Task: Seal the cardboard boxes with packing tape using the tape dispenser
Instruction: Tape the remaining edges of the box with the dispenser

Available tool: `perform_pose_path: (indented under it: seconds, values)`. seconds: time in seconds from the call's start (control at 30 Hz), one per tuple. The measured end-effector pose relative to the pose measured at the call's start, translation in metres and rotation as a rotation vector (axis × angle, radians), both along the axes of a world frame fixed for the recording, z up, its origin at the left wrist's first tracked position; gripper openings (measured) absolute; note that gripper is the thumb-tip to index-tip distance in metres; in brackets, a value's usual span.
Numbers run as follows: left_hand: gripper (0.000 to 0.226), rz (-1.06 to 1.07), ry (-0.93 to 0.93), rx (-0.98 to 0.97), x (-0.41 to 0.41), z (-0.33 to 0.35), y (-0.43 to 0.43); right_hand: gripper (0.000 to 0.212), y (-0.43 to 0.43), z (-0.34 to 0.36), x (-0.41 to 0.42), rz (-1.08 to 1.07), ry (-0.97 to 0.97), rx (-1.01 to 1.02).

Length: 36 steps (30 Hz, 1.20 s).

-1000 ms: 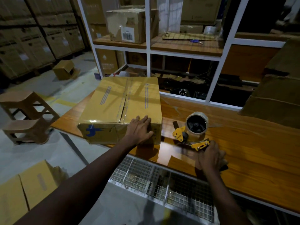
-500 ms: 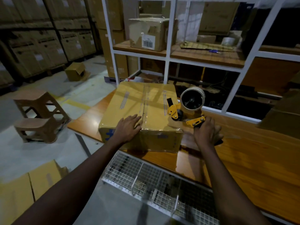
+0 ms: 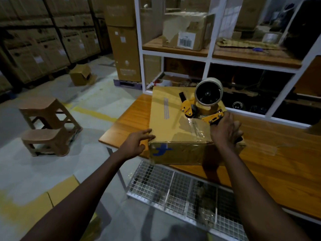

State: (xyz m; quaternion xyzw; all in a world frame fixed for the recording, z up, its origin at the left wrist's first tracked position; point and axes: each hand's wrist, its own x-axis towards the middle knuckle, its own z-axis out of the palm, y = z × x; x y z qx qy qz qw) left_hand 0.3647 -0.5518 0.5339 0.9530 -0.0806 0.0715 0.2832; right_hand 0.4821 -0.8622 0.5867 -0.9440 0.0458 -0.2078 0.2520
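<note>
A closed cardboard box (image 3: 166,126) with a blue logo on its near side lies on the wooden table (image 3: 271,164). My right hand (image 3: 225,132) grips the handle of a yellow tape dispenser (image 3: 203,105) with a roll of clear tape, held over the box's top near its right part. Shiny tape shows along the top seam below the dispenser. My left hand (image 3: 137,142) touches the box's near left corner with spread fingers.
A white shelf frame (image 3: 208,56) with boxes and a tape roll stands behind the table. A wire mesh rack (image 3: 173,188) hangs under the table's front edge. Two stools (image 3: 46,126) and flat cardboard (image 3: 34,200) are on the floor at left.
My right hand carried the dispenser from the table up over the box top. My left hand slid from the box's top edge to its near left corner. The view shifted left.
</note>
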Motion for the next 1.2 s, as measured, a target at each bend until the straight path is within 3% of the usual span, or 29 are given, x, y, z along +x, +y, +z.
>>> perform_pose_path:
  seconds: [0.17,0.6,0.93,1.07,1.2]
  values:
    - [0.054,-0.175,-0.06,0.17,0.014,-0.018,0.026,0.034,0.033,0.0,-0.013,-0.042,-0.019,-0.006]
    - [0.051,-0.353,-0.233,0.571,0.036,-0.026,0.015,0.033,0.048,0.001,-0.031,-0.101,-0.026,0.005]
    - [0.088,-0.579,-0.43,0.912,0.058,-0.01,0.028,0.034,0.038,0.002,-0.036,-0.145,-0.011,0.07]
    - [0.08,-0.632,-0.371,1.068,0.057,-0.006,0.028,0.034,0.028,0.005,-0.041,-0.203,-0.003,0.087]
    - [0.079,-0.751,-0.406,1.054,0.059,0.009,0.02,0.03,0.012,0.007,-0.045,-0.253,-0.013,0.101]
